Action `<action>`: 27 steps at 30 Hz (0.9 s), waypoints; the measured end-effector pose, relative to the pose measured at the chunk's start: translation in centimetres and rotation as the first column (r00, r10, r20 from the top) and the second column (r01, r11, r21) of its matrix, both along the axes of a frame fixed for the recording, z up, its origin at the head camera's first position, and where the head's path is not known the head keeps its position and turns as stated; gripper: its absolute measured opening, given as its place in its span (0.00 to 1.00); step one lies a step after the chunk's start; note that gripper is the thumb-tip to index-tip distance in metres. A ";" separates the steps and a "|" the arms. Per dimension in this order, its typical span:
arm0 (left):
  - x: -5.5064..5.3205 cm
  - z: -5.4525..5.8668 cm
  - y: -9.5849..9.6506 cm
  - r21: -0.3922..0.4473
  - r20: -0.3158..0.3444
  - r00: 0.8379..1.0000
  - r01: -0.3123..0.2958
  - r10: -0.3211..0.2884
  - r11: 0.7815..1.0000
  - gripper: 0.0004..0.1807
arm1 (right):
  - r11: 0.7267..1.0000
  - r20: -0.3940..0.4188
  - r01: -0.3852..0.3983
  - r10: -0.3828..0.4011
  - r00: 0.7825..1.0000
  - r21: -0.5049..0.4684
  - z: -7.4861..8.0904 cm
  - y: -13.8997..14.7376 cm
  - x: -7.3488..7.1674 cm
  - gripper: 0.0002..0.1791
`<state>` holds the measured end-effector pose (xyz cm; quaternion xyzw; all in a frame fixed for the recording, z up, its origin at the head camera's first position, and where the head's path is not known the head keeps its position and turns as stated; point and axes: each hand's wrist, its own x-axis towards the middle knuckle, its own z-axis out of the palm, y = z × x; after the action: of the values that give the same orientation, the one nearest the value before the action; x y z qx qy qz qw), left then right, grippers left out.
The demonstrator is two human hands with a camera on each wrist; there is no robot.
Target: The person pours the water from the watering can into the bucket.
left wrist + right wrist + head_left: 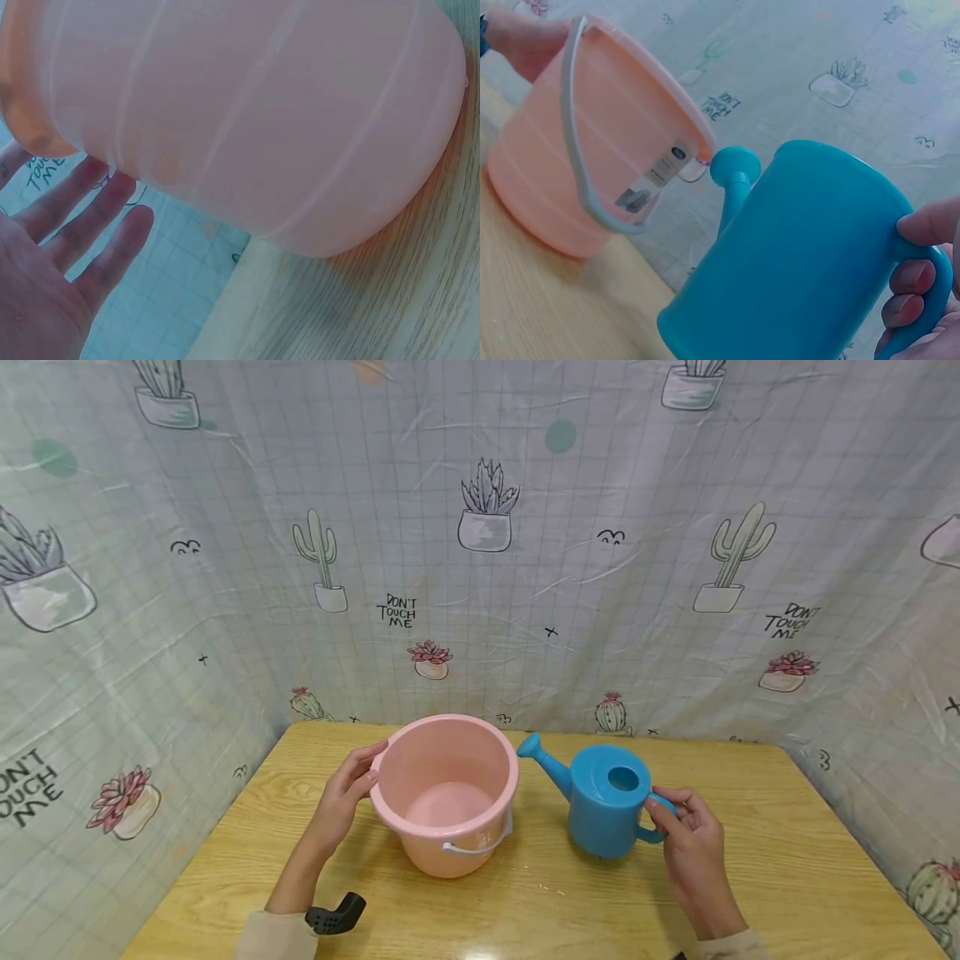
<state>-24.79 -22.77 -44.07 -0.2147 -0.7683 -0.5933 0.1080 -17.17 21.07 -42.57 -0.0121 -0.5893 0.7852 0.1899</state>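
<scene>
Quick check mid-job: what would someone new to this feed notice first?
Probably the bright blue watering can, right of centre in the head view, its handle in the right grip and its spout toward the pink bucket. That bucket, just left of centre on the wooden table, has the left grip at its rim. Behind hangs a pale cloth printed with potted cacti.

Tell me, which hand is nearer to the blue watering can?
The right. The right hand holds the watering can by its handle; the left hand is farther off, touching the pink bucket on the side away from the can.
</scene>
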 end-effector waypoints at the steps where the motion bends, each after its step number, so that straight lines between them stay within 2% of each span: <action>1: 0.0 0.0 0.0 0.002 -0.001 1.000 0.000 0.000 1.000 0.22 | 1.000 -0.009 -0.001 0.001 1.000 -0.003 0.1 0.0 0.1 0.06; 5: -0.1 -0.1 0.0 0.005 -0.002 1.000 0.003 -0.002 1.000 0.22 | 1.000 -0.020 -0.004 0.003 1.000 -0.013 0.3 0.0 0.3 0.07; 12: 0.1 -0.2 -0.1 -0.004 -0.003 1.000 0.004 -0.004 1.000 0.22 | 0.999 0.019 0.001 0.000 1.000 -0.043 0.6 0.1 0.6 0.07; 27: 0.1 -0.5 -0.1 -0.002 -0.025 1.000 0.007 -0.007 1.000 0.22 | 0.998 -0.030 -0.001 -0.001 1.000 -0.066 1.1 0.1 0.9 0.07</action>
<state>-24.68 -22.86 -44.62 -0.2250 -0.7666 -0.5902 0.1154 -16.31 21.21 -41.42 -0.0066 -0.5600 0.8045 0.1981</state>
